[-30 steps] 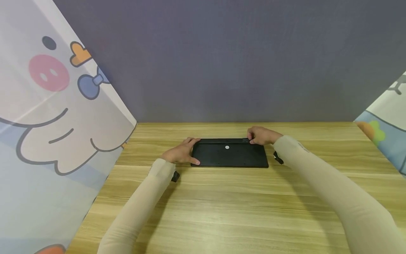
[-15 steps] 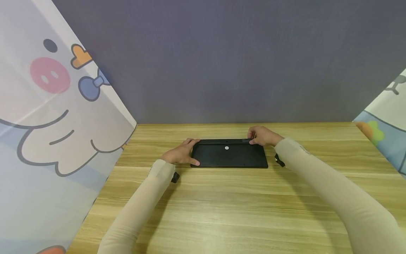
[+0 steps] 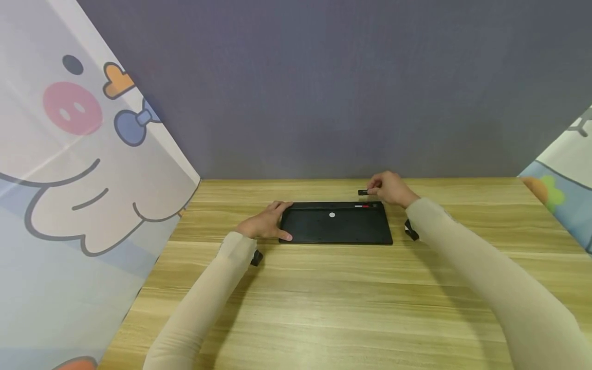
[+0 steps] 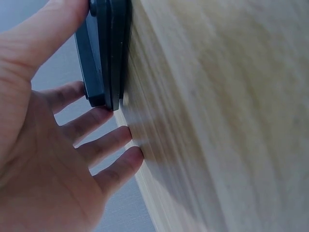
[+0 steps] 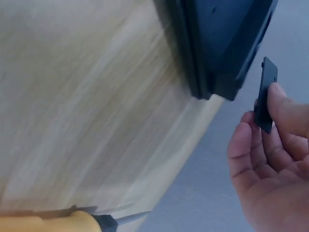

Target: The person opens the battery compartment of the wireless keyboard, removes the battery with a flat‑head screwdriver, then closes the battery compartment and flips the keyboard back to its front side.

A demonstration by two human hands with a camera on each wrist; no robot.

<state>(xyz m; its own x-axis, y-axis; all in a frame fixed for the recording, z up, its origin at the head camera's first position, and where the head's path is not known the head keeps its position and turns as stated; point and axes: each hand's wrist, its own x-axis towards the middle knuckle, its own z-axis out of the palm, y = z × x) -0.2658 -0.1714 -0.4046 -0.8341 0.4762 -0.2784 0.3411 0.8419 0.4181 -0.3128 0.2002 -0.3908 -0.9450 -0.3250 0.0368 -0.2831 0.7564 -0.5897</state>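
Observation:
A black keyboard (image 3: 335, 226) lies face down on the wooden table, a small white round sticker on its back. At its far right is an uncovered battery compartment (image 3: 365, 206) with a red and white battery inside. My left hand (image 3: 264, 222) rests at the keyboard's left end, thumb at the near corner and straight fingers by the far one. My right hand (image 3: 390, 187) pinches a small black battery cover (image 3: 363, 192) between thumb and fingers, beyond the keyboard's far edge. In the right wrist view the battery cover (image 5: 266, 96) is seen nearly edge-on, away from the keyboard's corner.
A yellow-handled screwdriver (image 5: 72, 222) with a thin metal shaft lies low in the right wrist view. Behind the wooden table (image 3: 314, 308) rises a grey wall (image 3: 342, 92). A cartoon-printed sheet (image 3: 92, 180) stands along the left side.
My right hand has lifted the battery cover off the keyboard and moved it up and away, exposing the compartment and battery. The left hand has stayed on the keyboard's left end.

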